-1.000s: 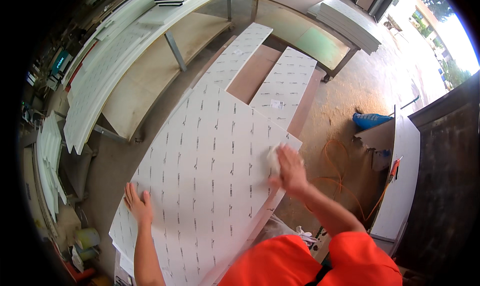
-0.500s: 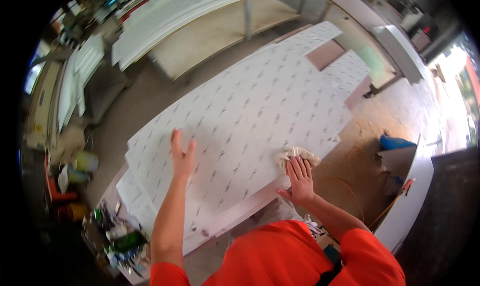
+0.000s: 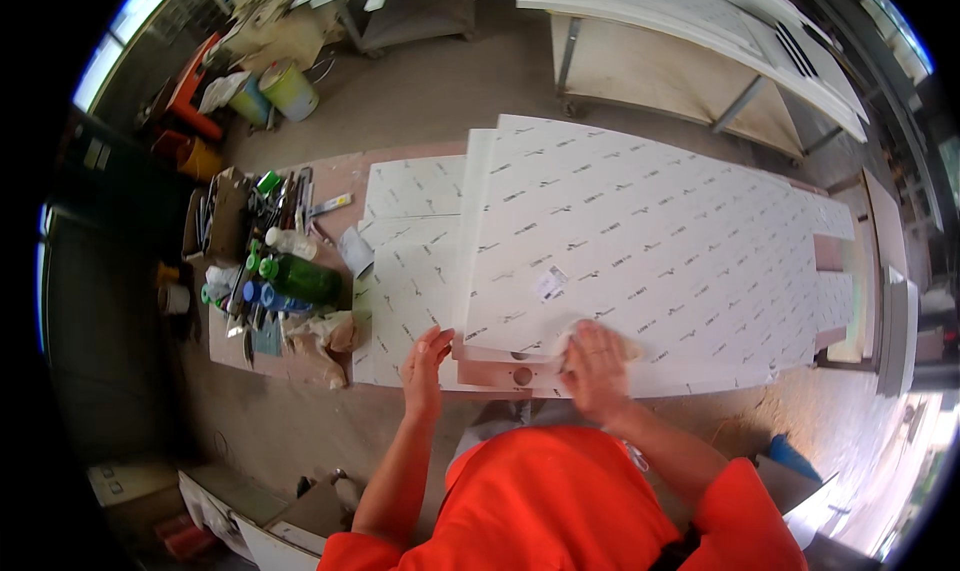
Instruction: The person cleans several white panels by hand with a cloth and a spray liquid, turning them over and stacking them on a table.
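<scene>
A large white panel [image 3: 640, 241], covered in film with rows of printed marks, lies on the bench in front of me. My right hand [image 3: 597, 371] presses a crumpled pale cloth [image 3: 630, 349] against its near edge; motion blurs the fingers, and the hand covers most of the cloth. At the panel's near left corner is my left hand [image 3: 427, 369], fingers stretched out and holding nothing. Whether its fingertips touch the edge I cannot tell. A small white label [image 3: 551, 284] sits on the film, left of the right hand. More film-covered sheets [image 3: 410, 271] lie underneath, sticking out to the left.
Bench clutter on the left includes a green bottle [image 3: 305, 279], a clear bottle [image 3: 291, 242], a cardboard box [image 3: 228, 211] and a plastic bag [image 3: 328, 343]. Buckets [image 3: 288, 91] stand on the floor at the far left. Another panel-laden table [image 3: 660, 71] stands at the back.
My view has swung to the left, bringing the bench clutter closer to the middle. My left hand has come from above the panel to its near left corner. The right hand still has the cloth.
</scene>
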{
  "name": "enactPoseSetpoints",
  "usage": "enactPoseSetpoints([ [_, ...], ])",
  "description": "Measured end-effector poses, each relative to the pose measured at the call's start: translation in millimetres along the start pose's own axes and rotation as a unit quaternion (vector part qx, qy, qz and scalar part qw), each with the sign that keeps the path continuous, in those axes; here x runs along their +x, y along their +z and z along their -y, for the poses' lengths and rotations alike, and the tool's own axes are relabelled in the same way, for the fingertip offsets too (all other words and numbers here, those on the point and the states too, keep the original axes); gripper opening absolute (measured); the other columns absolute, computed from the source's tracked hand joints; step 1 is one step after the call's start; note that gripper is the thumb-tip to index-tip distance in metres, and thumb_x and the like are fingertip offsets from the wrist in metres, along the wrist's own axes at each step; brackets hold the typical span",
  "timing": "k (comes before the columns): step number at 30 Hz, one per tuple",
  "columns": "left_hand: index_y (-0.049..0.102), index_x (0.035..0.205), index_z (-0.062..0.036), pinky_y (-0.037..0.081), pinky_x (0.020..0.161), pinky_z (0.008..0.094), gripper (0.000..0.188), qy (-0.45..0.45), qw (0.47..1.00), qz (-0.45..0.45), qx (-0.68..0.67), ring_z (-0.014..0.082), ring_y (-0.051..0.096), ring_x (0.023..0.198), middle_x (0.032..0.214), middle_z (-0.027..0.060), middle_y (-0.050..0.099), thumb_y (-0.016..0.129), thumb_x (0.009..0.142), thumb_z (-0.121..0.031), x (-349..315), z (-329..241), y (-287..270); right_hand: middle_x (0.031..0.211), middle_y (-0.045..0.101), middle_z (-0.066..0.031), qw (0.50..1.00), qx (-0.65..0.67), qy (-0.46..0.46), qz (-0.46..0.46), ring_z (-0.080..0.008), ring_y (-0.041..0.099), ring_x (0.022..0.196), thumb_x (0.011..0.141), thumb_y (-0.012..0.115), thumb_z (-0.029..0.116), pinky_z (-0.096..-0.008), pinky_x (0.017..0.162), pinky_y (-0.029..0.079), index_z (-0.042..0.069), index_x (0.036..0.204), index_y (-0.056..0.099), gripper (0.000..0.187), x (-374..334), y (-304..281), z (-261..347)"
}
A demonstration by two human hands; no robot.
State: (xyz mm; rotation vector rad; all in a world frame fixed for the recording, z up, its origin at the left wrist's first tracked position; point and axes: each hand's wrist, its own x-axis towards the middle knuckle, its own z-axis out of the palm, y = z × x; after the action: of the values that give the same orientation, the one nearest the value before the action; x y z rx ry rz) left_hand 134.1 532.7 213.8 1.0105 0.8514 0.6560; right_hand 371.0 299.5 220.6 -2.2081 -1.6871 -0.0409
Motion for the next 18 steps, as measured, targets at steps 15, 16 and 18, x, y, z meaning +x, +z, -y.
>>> enactPoseSetpoints([
  [15,0.044,0.151,0.0078,0.035,0.119,0.0406,0.051,0.067,0.994,-0.047,0.066,0.0271,0.054,0.136,0.148,0.0194,0.059,0.052,0.110,-0.022,-23.4,5.9,35.7,0.165,0.036,-0.0241,0.998,-0.028,-0.045,0.036,-0.0402,0.030,0.154,0.091,0.066,0.064,-0.0544,0.127,0.020,-0.009,0.152,0.043,0.097,329.6,58.2,-10.3],
  [16,0.043,0.151,0.0078,0.035,0.119,0.0423,0.053,0.107,0.985,-0.073,0.114,0.0303,0.053,0.138,0.150,0.0216,0.056,0.055,0.108,-0.021,-15.7,6.2,38.5,0.164,0.035,-0.0255,0.994,0.003,-0.087,0.072,-0.0410,0.030,0.155,0.090,0.066,0.066,-0.0541,0.128,0.019,-0.009,0.152,0.043,0.100,316.1,51.2,8.9],
  [18,0.041,0.152,0.0077,0.034,0.120,0.0460,0.059,0.212,0.947,-0.107,0.219,0.0376,0.049,0.141,0.153,0.0261,0.050,0.060,0.105,-0.022,7.7,-2.4,54.8,0.162,0.036,-0.0292,0.975,0.094,-0.171,0.102,-0.0436,0.029,0.154,0.085,0.067,0.071,-0.0545,0.128,0.018,-0.010,0.152,0.041,0.108,250.3,53.8,30.9],
])
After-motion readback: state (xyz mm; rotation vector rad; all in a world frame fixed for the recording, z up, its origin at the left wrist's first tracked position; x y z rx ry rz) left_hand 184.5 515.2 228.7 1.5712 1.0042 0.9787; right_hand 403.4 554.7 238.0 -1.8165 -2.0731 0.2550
